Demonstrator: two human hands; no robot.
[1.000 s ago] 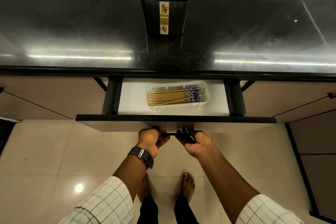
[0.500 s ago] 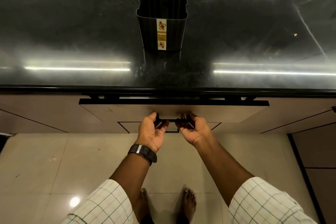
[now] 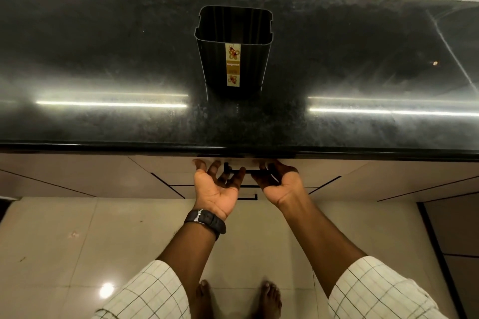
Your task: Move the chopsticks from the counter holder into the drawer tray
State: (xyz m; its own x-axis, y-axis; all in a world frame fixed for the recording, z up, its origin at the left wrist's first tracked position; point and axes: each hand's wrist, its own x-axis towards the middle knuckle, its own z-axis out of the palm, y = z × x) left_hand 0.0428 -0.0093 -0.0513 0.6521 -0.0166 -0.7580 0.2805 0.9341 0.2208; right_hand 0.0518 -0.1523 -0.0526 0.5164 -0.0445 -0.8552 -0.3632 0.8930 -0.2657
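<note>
A black stone bench (image 3: pixel 103 65) under a white marbled wall carries the dark ribbed holder (image 3: pixel 234 59), upright at centre with nothing showing inside it. Below the edge, the drawer (image 3: pixel 168 171) front sits flush with the cabinet, so the chopsticks are out of sight. My left hand (image 3: pixel 216 189) and right hand (image 3: pixel 281 185) hover palm-up at the black drawer handle (image 3: pixel 248 171), fingers (image 3: pixel 212 167) spread, gripping nothing.
</note>
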